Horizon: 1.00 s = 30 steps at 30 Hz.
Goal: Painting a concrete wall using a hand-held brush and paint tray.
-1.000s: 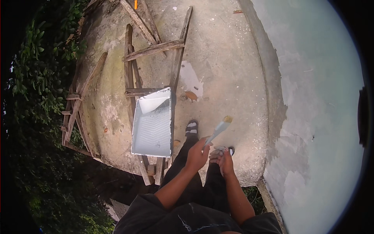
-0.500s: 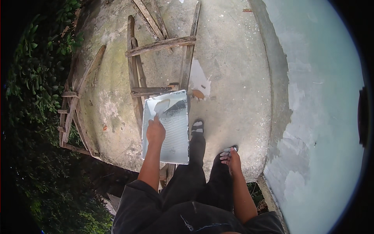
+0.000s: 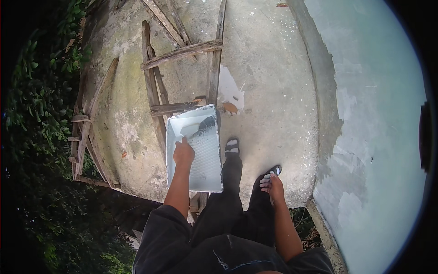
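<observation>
Beyond the left grip [image 3: 184,154] clamped on its base, the pale, flat bristle paintbrush [image 3: 190,130] seems light, soft-tipped, best held there.

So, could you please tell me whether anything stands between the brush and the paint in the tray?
Nothing visible does: the left hand holds the brush at the pale paint in the far end of the tray.

head camera looks down over both hands [image 3: 184,154].
</observation>
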{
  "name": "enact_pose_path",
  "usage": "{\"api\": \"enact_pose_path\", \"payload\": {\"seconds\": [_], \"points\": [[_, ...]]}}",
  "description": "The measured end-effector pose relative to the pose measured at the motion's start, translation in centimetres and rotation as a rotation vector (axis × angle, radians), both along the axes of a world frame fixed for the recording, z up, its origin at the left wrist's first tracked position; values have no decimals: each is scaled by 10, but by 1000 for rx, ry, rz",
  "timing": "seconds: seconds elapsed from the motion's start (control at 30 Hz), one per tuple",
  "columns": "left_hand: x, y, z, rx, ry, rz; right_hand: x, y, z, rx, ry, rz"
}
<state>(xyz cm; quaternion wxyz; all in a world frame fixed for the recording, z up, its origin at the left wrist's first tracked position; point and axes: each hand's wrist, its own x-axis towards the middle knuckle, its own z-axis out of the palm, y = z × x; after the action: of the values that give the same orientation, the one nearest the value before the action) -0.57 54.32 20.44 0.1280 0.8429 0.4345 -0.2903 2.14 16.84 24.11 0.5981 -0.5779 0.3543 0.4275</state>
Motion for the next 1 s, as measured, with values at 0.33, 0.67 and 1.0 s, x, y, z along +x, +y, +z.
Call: {"api": "enact_pose_path", "payload": {"seconds": [0.33,0.67,1.0], "points": [[3,-3,7,-21,-34,38,-8,-5,-2,12,-36,-40],[-9,-28,21,-49,-102,10,-4,-8,0,11,-44,-45],[-13,-30,28,-71,-176,-27,-10,-10,-2,0,-36,-38]]}}
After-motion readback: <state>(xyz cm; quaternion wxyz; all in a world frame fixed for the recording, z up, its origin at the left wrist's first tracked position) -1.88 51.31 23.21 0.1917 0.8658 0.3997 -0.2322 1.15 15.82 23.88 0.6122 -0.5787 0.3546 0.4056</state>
